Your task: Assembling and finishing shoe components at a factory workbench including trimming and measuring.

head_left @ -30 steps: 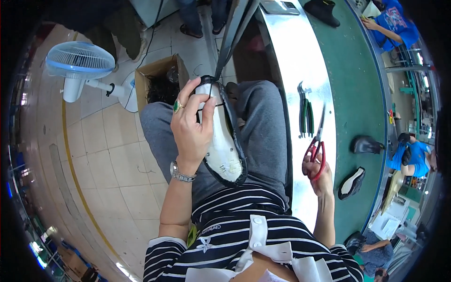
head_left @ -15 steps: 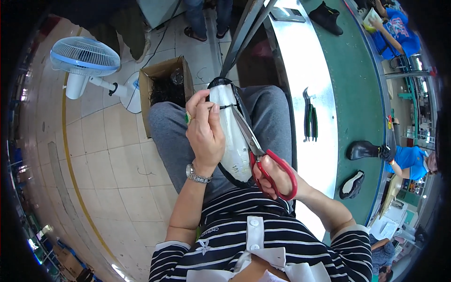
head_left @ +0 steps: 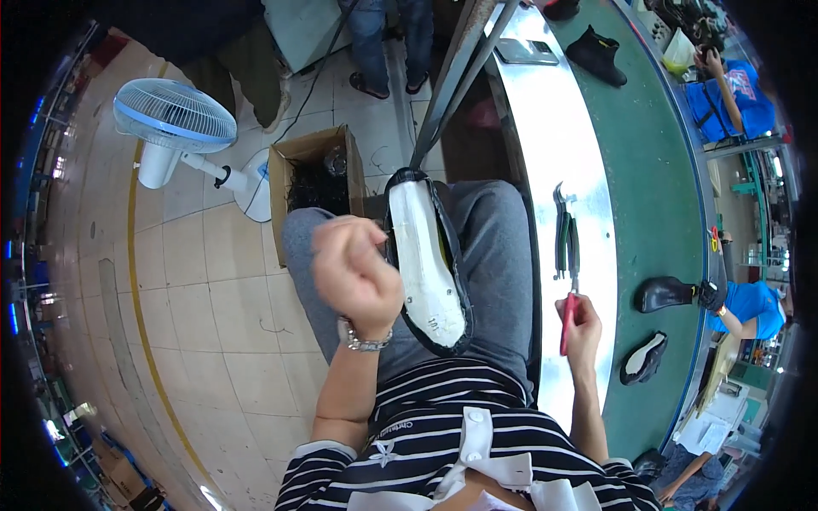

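Tiled beige floor (head_left: 213, 307) at left, white-and-blue pedestal fan (head_left: 175, 119), open brown cardboard box (head_left: 315, 183). My left hand (head_left: 358, 272) fisted, empty as far as I see, beside white-soled black-edged shoe upper (head_left: 426, 264), sole-up on lap. Right hand (head_left: 584, 328) grips red-handled scissors (head_left: 567, 319) over shiny metal bench strip (head_left: 545, 128); green conveyor belt (head_left: 656, 170) beyond.

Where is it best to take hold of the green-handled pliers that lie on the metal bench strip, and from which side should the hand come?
Probably by the two green handles of the pliers, from the near end. They lie flat on the metal strip, jaws pointing away from the person, so the handles face the right hand. That hand holds red-handled scissors, which would have to be set down first.
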`<act>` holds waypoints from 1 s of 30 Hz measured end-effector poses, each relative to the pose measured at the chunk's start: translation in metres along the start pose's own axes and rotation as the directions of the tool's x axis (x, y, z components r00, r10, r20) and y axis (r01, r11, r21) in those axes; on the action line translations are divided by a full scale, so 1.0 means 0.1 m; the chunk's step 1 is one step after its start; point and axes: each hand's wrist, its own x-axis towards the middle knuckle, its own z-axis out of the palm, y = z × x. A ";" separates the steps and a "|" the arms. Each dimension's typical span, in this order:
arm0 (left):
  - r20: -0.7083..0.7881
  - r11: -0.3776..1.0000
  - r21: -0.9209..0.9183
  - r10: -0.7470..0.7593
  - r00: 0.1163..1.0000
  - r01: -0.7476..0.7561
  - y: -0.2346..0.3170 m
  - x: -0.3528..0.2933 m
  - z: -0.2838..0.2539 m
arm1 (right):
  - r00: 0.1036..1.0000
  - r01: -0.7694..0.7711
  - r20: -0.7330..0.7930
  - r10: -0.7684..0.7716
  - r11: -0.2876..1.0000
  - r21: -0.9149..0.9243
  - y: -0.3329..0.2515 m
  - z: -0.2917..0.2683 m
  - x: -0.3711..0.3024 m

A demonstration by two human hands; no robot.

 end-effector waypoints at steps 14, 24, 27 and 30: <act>0.223 0.786 0.597 -0.356 0.908 0.161 -1.41 0.29 -0.62 | 0.939 0.099 -0.275 -0.207 0.929 -0.358 0.65 -0.20 0.44; 0.750 0.933 -0.054 0.273 0.602 -0.357 0.17 -0.07 0.34 | 0.947 0.133 -0.191 -0.260 0.854 -0.503 0.09 0.60 1.30; 0.746 0.964 -0.151 0.257 0.614 -0.220 0.16 -0.15 0.82 | 0.964 0.100 -0.156 -0.214 0.841 -0.532 0.26 0.53 1.42; 0.926 0.990 -0.010 0.062 0.374 -0.138 0.13 0.11 1.13 | 1.000 0.011 -0.025 -0.006 0.977 0.213 0.39 0.36 1.43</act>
